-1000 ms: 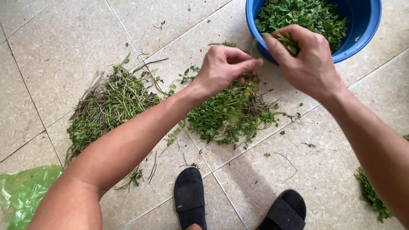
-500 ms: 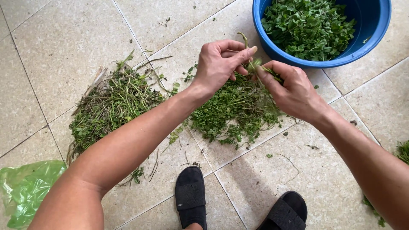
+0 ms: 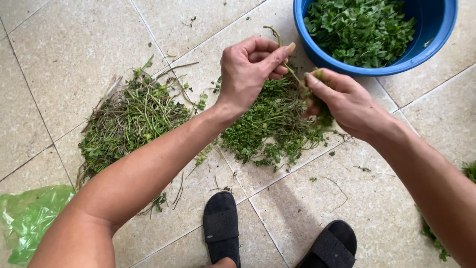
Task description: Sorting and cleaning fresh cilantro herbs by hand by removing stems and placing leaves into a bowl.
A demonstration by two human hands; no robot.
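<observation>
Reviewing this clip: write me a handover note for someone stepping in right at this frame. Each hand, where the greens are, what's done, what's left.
Left hand: pinches the upper end of a thin green stem between thumb and fingers.
Right hand: closed around the lower, leafy part of the same stem, above the middle pile.
Blue basin: top right, holding plenty of picked leaves.
Middle pile of leafy sprigs: on the tiles under the hands, seemingly not yet picked.
Left pile: mostly bare stalks, apparently discards.
Green plastic bag: bottom left.
Left to do, by the look of it: strip this stem, then the middle pile.

Tiled floor (image 3: 64,59) under herb heaps (image 3: 129,119)
</observation>
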